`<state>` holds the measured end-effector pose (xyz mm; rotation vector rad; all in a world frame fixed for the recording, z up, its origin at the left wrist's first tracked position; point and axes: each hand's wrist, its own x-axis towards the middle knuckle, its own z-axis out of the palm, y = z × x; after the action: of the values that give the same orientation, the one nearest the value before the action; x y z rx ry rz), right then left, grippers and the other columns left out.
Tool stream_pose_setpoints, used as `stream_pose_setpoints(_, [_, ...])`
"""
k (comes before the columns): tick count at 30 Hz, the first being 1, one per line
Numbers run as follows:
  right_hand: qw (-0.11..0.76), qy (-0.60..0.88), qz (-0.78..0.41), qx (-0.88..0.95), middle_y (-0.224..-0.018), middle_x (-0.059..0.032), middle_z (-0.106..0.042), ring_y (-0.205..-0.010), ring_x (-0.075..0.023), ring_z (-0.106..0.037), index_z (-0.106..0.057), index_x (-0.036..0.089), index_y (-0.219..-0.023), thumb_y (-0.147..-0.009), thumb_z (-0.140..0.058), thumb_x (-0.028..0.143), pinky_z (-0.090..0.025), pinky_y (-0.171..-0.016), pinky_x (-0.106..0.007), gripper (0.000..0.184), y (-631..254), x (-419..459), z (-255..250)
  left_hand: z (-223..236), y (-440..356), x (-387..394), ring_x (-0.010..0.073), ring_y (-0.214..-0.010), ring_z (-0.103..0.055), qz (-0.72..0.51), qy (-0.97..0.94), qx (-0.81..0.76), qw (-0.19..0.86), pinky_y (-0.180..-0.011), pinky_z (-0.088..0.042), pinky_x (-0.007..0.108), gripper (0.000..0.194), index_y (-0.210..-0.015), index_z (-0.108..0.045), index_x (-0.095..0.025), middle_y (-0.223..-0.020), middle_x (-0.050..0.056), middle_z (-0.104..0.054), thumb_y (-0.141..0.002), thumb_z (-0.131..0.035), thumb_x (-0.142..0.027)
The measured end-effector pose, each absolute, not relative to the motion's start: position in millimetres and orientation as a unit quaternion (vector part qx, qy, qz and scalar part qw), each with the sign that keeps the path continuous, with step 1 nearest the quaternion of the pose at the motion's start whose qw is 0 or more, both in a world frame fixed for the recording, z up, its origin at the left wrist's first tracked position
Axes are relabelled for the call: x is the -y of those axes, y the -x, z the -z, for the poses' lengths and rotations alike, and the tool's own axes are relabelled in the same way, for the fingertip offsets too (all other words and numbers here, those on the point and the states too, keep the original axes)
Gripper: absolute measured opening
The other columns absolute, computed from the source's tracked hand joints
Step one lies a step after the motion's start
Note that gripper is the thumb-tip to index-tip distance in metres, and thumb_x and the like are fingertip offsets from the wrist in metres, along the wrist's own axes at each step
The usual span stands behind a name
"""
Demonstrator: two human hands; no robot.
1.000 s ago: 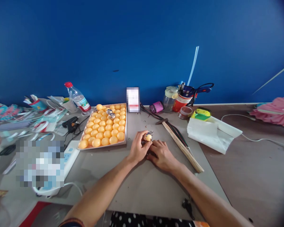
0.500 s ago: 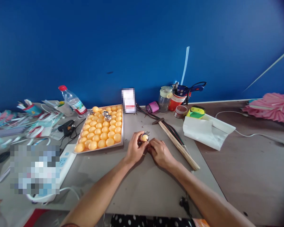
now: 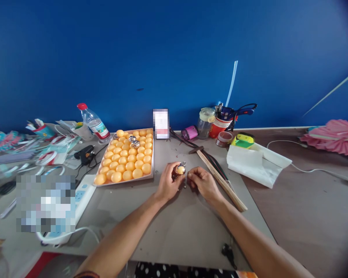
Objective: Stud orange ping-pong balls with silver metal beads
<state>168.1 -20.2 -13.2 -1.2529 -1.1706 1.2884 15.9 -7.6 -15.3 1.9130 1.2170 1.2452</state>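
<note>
My left hand (image 3: 167, 184) is wrapped round a small orange ball (image 3: 180, 169) partly covered in shiny silver foil, above the middle of the table. Close by on the right, my right hand (image 3: 202, 182) has its thumb and fingers pinched together, apart from the ball. Whatever lies between those fingertips is too small to make out. Left of my hands is a shallow tray (image 3: 153, 166) filled with several rows of orange balls (image 3: 127, 175). Two silver-wrapped balls (image 3: 135, 144) rest on top of them near the back.
Behind stand a phone (image 3: 161, 131), a glass jar (image 3: 205, 124) and a red cup (image 3: 219, 128) of tools. A bundle of thin sticks (image 3: 223, 183) lies right of my hands. To the left are a plastic bottle (image 3: 97, 127), a glue gun (image 3: 84, 153) and a power strip (image 3: 85, 193).
My right hand has drawn away from my left, leaving a small gap between them. The left hand still grips the foil-covered ball. The whole view has shifted slightly.
</note>
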Motion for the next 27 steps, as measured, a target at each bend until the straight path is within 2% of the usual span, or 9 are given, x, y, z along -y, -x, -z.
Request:
stream_pose_setpoints(7, [0.513,0.462,-0.600,0.404,-0.041,0.0081,-0.041,-0.039,-0.0066,-0.036,-0.052,0.019,-0.066,-0.072,-0.064,0.041,-0.029,-0.041,-0.020,0.026,-168.2,20.0,11.6,14.1,-16.2,7.7,0.0190,-0.094,-0.056,-0.455,-0.718,-0.452,0.270,-0.082,-0.048,0.033,0.036,-0.114,-0.050,-0.018,-0.104,0.009,-0.057,-0.079,-0.059,-0.021])
stream_pose_setpoints(12, [0.555,0.410,-0.653,0.313,-0.056,0.0055,-0.053,-0.043,-0.0048,-0.039,-0.058,0.018,-0.072,-0.063,-0.073,0.034,-0.035,-0.047,-0.022,0.024,-169.9,16.3,9.4,16.4,-15.5,7.1,0.0199,-0.096,-0.056,-0.452,-0.719,-0.453,0.272,-0.082,-0.047,0.034,0.036,-0.114,-0.049,-0.018,-0.105,0.009,-0.057,-0.079,-0.059,-0.022])
stream_pose_setpoints(16, [0.543,0.414,-0.640,0.352,-0.058,0.0035,-0.055,-0.047,-0.0068,-0.045,-0.060,0.017,-0.071,-0.060,-0.074,0.030,-0.035,-0.048,-0.022,0.022,-169.0,17.5,4.1,18.6,-14.9,6.9,0.0203,-0.098,-0.055,-0.451,-0.725,-0.443,0.274,-0.084,-0.047,0.035,0.037,-0.115,-0.049,-0.019,-0.107,0.009,-0.056,-0.080,-0.060,-0.024])
stream_pose_setpoints(19, [0.529,0.429,-0.613,0.400,-0.053,0.0048,-0.051,-0.047,-0.0075,-0.042,-0.060,0.018,-0.068,-0.062,-0.071,0.030,-0.033,-0.047,-0.022,0.018,-167.4,19.6,3.2,16.8,-15.6,8.1,0.0208,-0.100,-0.055,-0.449,-0.729,-0.438,0.274,-0.086,-0.046,0.037,0.036,-0.113,-0.050,-0.019,-0.107,0.009,-0.057,-0.079,-0.060,-0.021])
stream_pose_setpoints(27, [0.500,0.458,-0.577,0.455,-0.055,0.0049,-0.049,-0.052,-0.0091,-0.042,-0.058,0.019,-0.069,-0.064,-0.065,0.028,-0.034,-0.051,-0.024,0.013,-167.1,20.6,4.3,8.9,-16.2,10.5,0.0202,-0.098,-0.054,-0.443,-0.742,-0.428,0.266,-0.086,-0.046,0.037,0.036,-0.111,-0.051,-0.019,-0.104,0.008,-0.056,-0.076,-0.061,-0.015])
